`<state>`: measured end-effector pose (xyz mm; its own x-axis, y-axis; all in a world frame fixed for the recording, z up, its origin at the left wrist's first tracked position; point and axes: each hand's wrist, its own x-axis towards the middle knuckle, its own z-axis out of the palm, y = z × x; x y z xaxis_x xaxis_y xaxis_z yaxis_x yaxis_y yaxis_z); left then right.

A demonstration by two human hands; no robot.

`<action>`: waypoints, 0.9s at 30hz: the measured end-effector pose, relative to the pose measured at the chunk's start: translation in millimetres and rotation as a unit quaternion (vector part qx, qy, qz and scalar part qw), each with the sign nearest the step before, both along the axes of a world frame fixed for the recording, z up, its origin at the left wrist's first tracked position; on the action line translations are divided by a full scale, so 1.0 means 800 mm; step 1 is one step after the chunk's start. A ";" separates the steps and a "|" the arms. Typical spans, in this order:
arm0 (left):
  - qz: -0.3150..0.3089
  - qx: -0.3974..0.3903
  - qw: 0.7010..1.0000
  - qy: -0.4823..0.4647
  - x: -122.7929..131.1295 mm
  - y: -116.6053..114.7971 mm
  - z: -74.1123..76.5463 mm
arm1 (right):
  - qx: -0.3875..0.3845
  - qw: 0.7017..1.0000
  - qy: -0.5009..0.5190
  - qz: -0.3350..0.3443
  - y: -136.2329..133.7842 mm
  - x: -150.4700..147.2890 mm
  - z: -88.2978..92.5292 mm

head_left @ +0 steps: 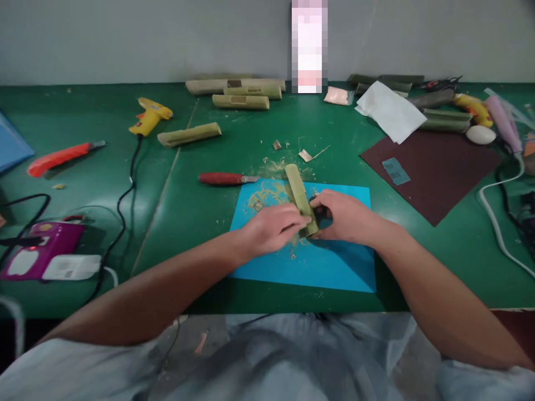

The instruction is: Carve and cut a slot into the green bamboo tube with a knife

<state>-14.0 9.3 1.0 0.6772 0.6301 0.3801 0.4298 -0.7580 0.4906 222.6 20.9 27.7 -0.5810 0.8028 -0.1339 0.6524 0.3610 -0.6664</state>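
Observation:
A pale green split bamboo piece stands out over a blue sheet, tilted with its far end up and to the left. My right hand grips its near part from the right side, thumb and fingers curled. Something dark shows inside that grip, too shadowed to name. My left hand is closed in a pinch at the bamboo's near end; what its fingertips hold, if anything, is hidden. Bamboo shavings lie scattered on the sheet's left half. A red-handled knife rests just beyond the sheet's left corner.
Several cut bamboo pieces lie along the back wall. To the left are a yellow glue gun, an orange cutter and a purple power box with cables. A brown sheet and white paper lie right.

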 end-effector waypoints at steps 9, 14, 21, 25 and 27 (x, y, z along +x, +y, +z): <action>-0.023 0.008 1.000 0.013 -0.001 0.001 -0.001 | 0.001 1.000 -0.009 0.001 -0.001 -0.001 0.004; -0.006 0.015 1.000 0.019 0.000 0.000 0.001 | -0.001 1.000 -0.012 0.001 -0.001 -0.002 0.005; 0.031 0.015 0.999 0.005 0.000 0.001 -0.001 | 0.004 1.000 -0.004 0.004 0.000 0.000 0.001; -0.052 -0.001 0.998 0.025 -0.001 0.000 -0.001 | 0.004 1.000 -0.010 0.003 0.000 -0.001 0.003; -0.017 0.016 0.999 0.024 -0.001 0.000 0.000 | 0.002 1.000 -0.010 0.004 0.000 -0.001 0.004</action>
<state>-14.6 9.2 1.2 0.7151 0.5952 0.3667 0.4264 -0.7870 0.4459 221.5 21.1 31.0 -0.5851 0.7983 -0.1426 0.6628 0.3694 -0.6514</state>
